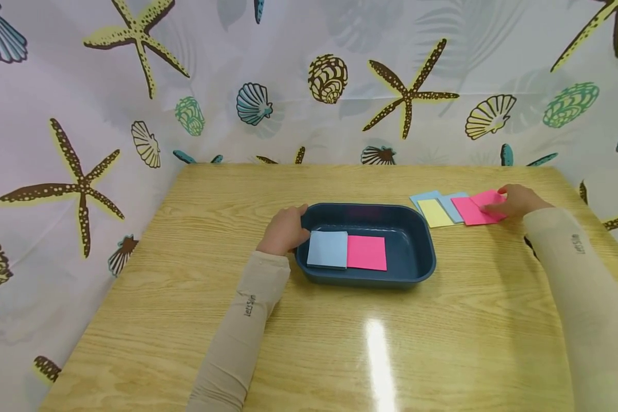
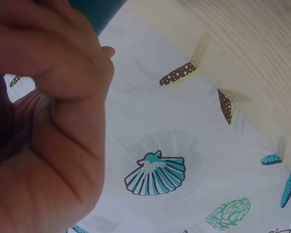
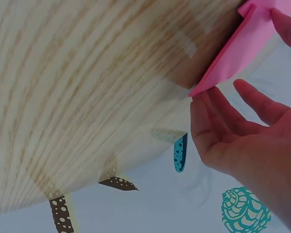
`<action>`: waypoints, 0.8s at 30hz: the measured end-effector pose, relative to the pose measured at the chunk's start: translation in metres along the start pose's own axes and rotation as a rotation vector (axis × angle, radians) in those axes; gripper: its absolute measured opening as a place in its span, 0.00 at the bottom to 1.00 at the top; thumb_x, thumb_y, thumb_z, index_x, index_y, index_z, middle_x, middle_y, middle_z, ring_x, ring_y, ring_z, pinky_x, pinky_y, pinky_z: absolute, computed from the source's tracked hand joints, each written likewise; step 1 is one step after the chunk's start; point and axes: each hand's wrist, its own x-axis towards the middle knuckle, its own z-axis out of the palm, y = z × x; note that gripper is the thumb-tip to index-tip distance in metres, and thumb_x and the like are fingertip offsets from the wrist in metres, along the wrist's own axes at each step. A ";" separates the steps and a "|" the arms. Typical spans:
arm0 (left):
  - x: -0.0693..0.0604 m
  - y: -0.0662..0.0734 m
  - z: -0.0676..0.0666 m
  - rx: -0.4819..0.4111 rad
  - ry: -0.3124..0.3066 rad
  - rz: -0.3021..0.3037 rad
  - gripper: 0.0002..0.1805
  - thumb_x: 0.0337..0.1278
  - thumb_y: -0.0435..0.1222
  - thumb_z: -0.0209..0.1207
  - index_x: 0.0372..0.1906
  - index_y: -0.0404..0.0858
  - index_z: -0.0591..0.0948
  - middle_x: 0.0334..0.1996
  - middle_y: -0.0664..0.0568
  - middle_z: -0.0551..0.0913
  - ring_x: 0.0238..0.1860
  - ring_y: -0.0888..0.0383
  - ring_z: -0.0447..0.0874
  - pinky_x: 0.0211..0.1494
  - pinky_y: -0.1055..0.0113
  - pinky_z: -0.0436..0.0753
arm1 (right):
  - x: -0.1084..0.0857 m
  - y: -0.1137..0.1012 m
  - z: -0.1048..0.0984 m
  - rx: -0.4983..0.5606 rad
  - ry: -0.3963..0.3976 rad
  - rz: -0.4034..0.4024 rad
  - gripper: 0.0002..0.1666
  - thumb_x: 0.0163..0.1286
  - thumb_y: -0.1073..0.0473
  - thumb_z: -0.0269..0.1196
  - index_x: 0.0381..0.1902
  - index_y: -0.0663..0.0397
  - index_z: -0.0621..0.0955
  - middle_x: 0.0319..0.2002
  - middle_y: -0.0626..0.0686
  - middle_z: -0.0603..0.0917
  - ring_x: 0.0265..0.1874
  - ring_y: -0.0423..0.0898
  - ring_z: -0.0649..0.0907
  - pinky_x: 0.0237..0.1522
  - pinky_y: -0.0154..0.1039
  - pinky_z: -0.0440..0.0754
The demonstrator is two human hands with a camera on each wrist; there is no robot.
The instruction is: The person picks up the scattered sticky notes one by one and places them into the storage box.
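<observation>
While the left hand (image 1: 284, 230) holds the left end of a dark blue tray (image 1: 363, 281), its fingers bent at the rim and the thumb on the inner side, the right hand (image 1: 517, 200) reaches out to the far right of the wooden table (image 1: 309, 349). There its thumb and fingers, parted only by the width of the paper, pinch a pink square (image 1: 492, 198), which overlaps another pink square (image 1: 466, 213) beneath it; from the right wrist, fingertips show along one edge and another digit rests at the opposite side. Just left of these lie a yellow square (image 1: 435, 214) and pale blue squares (image 1: 425, 195), overlapping one another near the tray's far right corner. Inside the tray, toward its left end, a blue stack (image 1: 327, 250) sits side by side with a pink piece (image 1: 367, 253). Behind the table hangs a white cloth (image 1: 298, 40) printed with shells and starfish.
</observation>
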 end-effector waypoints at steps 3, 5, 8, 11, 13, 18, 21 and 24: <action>0.000 0.000 0.000 0.004 0.000 0.001 0.37 0.56 0.27 0.56 0.73 0.39 0.62 0.46 0.40 0.84 0.10 0.59 0.70 0.16 0.72 0.72 | 0.001 0.002 0.001 -0.006 0.010 0.004 0.51 0.63 0.38 0.60 0.56 0.85 0.62 0.54 0.81 0.65 0.53 0.75 0.66 0.56 0.68 0.65; 0.000 -0.001 0.001 0.006 -0.002 -0.002 0.37 0.56 0.27 0.57 0.73 0.40 0.62 0.49 0.40 0.83 0.11 0.59 0.70 0.16 0.72 0.72 | 0.000 0.003 0.003 -0.004 0.019 0.008 0.52 0.62 0.36 0.60 0.56 0.86 0.62 0.53 0.81 0.65 0.52 0.75 0.66 0.55 0.68 0.65; 0.000 -0.001 0.002 0.007 -0.005 -0.006 0.37 0.57 0.27 0.57 0.73 0.40 0.62 0.53 0.40 0.81 0.11 0.59 0.70 0.16 0.72 0.73 | -0.001 0.003 0.005 0.008 0.026 0.024 0.54 0.62 0.35 0.60 0.56 0.86 0.62 0.52 0.80 0.66 0.51 0.75 0.66 0.54 0.68 0.66; 0.001 -0.001 0.002 0.003 -0.004 -0.008 0.37 0.57 0.28 0.57 0.73 0.40 0.62 0.54 0.41 0.80 0.11 0.59 0.71 0.16 0.72 0.73 | -0.004 0.001 0.005 0.009 0.033 0.023 0.54 0.62 0.36 0.59 0.56 0.87 0.62 0.52 0.81 0.66 0.52 0.75 0.64 0.54 0.67 0.67; 0.001 -0.001 0.002 0.002 -0.002 -0.006 0.37 0.57 0.28 0.57 0.73 0.40 0.62 0.53 0.40 0.81 0.11 0.59 0.71 0.16 0.71 0.73 | -0.005 -0.001 0.005 0.008 0.033 0.020 0.53 0.63 0.36 0.59 0.55 0.87 0.63 0.52 0.81 0.66 0.52 0.74 0.63 0.55 0.67 0.66; 0.001 -0.001 0.001 -0.004 0.003 0.007 0.37 0.56 0.27 0.57 0.73 0.39 0.62 0.47 0.40 0.83 0.10 0.59 0.70 0.16 0.71 0.74 | -0.007 -0.002 0.005 0.013 0.028 0.044 0.58 0.60 0.30 0.59 0.55 0.87 0.64 0.51 0.80 0.67 0.50 0.72 0.67 0.52 0.65 0.70; 0.001 -0.001 0.001 -0.005 0.009 0.018 0.37 0.56 0.27 0.57 0.73 0.38 0.62 0.43 0.40 0.85 0.10 0.59 0.70 0.16 0.72 0.73 | -0.007 -0.003 0.004 0.014 0.033 0.049 0.59 0.59 0.29 0.60 0.53 0.86 0.65 0.51 0.80 0.68 0.48 0.72 0.70 0.50 0.64 0.72; 0.000 -0.001 0.000 -0.004 0.017 0.026 0.37 0.55 0.27 0.57 0.72 0.37 0.63 0.42 0.40 0.85 0.11 0.60 0.68 0.16 0.72 0.70 | -0.008 -0.006 0.002 0.007 0.046 0.026 0.55 0.60 0.32 0.61 0.52 0.87 0.66 0.50 0.80 0.69 0.46 0.71 0.72 0.49 0.63 0.73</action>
